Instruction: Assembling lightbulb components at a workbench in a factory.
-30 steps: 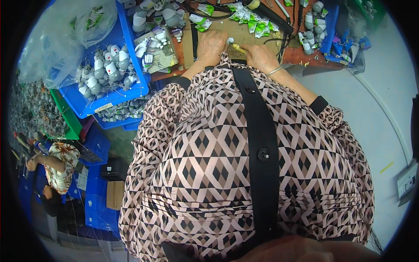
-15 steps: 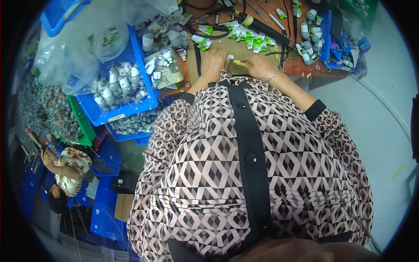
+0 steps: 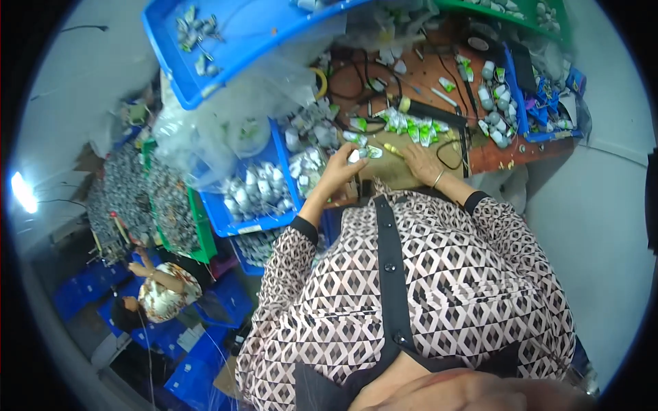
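Observation:
My left hand (image 3: 337, 168) is over the left side of a brown work mat, thumb and fingers pinched around a small white piece (image 3: 354, 156). Just beside its fingertips are a white and green bulb-like piece (image 3: 355, 138) and another white and green piece (image 3: 374, 152). To the right, my right hand (image 3: 423, 164) rests low over the mat (image 3: 384, 176), its fingers on a short yellow tool (image 3: 392, 148) that points toward the left hand. The tool's far end is too small to make out. Beyond both hands lies a row of white and green pieces (image 3: 415, 128).
A blue bin (image 3: 257, 225) of grey and white bulbs stands at the left, under plastic bags (image 3: 205, 147). Another blue tray (image 3: 240, 65) is higher up. Black cables and a dark bar (image 3: 435, 113) lie behind the mat. Farther left, another person (image 3: 164, 291) works.
My view has shifted, so the bench sits lower and farther right. My left hand has moved away from the right hand, lifting toward the pieces at the mat's left edge.

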Motion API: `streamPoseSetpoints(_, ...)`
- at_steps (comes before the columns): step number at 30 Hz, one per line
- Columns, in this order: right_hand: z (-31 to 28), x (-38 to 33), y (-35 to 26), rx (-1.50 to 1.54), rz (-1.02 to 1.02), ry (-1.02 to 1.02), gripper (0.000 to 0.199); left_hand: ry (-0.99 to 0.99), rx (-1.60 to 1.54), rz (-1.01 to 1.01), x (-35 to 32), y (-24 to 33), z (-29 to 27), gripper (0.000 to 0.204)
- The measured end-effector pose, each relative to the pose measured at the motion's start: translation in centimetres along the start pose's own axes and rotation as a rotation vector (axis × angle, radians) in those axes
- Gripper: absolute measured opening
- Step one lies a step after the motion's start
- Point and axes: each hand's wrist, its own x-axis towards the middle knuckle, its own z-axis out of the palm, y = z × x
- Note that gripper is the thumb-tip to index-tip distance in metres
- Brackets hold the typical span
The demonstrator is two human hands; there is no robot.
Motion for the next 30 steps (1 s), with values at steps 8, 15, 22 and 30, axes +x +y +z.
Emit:
streamPoseSetpoints(8, 1.8, -0.3, 0.4, -0.191, -0.15, 0.039, 0.036, 0.276, -0.638, 0.328, 7.3, 12.8, -13.4, 0.034)
streamPoseSetpoints(15, -6.2, 1.4, -1.5, -0.077, -0.24, 0.078, 0.033, 0.749, -0.521, 0.203, 12.7, 6.7, -22.5, 0.061)
streamPoseSetpoints(22, -23.2, 7.4, 7.9, -0.287, -0.204, 0.598, 0.018, 0.873, -0.062, 0.223, 13.8, 2.5, -24.1, 0.053)
streamPoseSetpoints(30, -45.5, 5.6, 27.4, -0.6, 0.949, 0.846, 0.026, 0.943, 0.429, 0.363, 6.1, 8.0, -20.7, 0.034)
